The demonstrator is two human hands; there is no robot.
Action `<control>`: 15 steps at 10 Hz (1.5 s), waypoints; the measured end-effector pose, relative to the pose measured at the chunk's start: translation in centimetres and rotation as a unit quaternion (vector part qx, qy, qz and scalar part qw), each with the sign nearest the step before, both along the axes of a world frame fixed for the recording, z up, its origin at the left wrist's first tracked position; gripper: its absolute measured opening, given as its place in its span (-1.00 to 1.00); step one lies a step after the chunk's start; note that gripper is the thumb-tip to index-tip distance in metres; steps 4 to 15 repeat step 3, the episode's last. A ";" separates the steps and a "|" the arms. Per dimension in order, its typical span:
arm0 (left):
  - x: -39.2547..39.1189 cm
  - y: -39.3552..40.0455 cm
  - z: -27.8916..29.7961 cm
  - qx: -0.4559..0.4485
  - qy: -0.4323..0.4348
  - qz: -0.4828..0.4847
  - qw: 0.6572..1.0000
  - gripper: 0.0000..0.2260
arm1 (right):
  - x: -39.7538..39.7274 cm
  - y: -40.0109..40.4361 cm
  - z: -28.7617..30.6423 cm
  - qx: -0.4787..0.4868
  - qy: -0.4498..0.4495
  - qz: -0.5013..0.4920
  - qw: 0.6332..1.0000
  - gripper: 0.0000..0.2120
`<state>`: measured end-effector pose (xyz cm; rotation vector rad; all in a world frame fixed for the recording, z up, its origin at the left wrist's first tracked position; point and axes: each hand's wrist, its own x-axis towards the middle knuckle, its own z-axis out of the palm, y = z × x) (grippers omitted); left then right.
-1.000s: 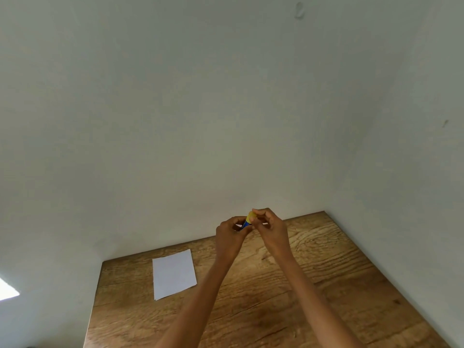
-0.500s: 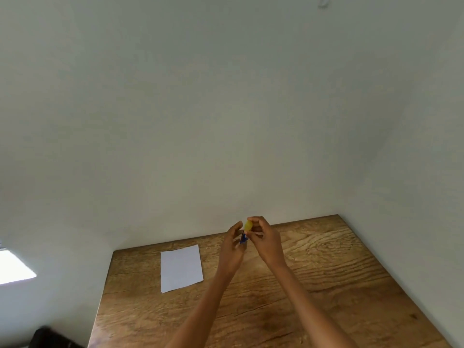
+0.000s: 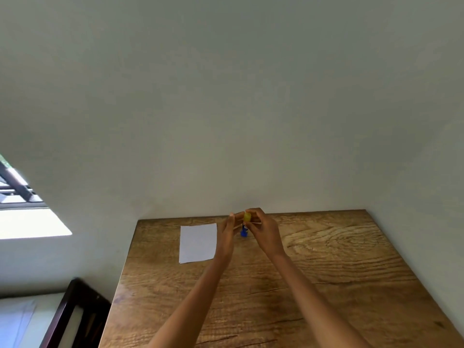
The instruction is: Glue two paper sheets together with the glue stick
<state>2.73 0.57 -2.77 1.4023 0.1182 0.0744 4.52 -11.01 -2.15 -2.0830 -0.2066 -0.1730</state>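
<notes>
A small glue stick (image 3: 244,228) with a blue body and a yellow cap is held upright above the far part of the wooden table (image 3: 301,285). My right hand (image 3: 263,232) pinches its yellow top. My left hand (image 3: 227,234) has its fingers against the stick's left side. White paper (image 3: 198,242) lies flat on the table just left of my left hand; I cannot tell whether it is one sheet or two stacked.
The table stands in a corner, with white walls behind it and along its right side. A dark wooden frame (image 3: 72,315) stands by the table's left edge. A bright window (image 3: 22,212) is at the far left.
My head has turned left and down, so the table, window and dark frame show more. Both hands stay together on the glue stick, which now stands more upright.
</notes>
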 end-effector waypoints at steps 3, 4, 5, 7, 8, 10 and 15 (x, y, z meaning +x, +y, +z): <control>-0.3 -0.1 -0.2 -0.012 0.013 0.022 1.000 -0.68 | -0.3 -0.2 0.4 0.014 0.029 0.012 0.999 -0.43; -0.3 -0.1 -0.2 -0.012 0.013 0.022 1.000 -0.68 | -0.3 -0.2 0.4 0.014 0.029 0.012 0.999 -0.43; -0.3 -0.1 -0.2 -0.012 0.013 0.022 1.000 -0.68 | -0.3 -0.2 0.4 0.014 0.029 0.012 0.999 -0.43; -0.3 -0.1 -0.2 -0.012 0.013 0.022 1.000 -0.68 | -0.3 -0.2 0.4 0.014 0.029 0.012 0.999 -0.43; -0.3 -0.1 -0.2 -0.012 0.013 0.022 1.000 -0.68 | -0.3 -0.2 0.4 0.014 0.029 0.012 0.999 -0.43; -0.3 -0.1 -0.2 -0.012 0.013 0.022 1.000 -0.68 | -0.3 -0.2 0.4 0.014 0.029 0.012 0.999 -0.43; -0.3 -0.1 -0.2 -0.012 0.013 0.022 1.000 -0.68 | -0.3 -0.2 0.4 0.014 0.029 0.012 0.999 -0.43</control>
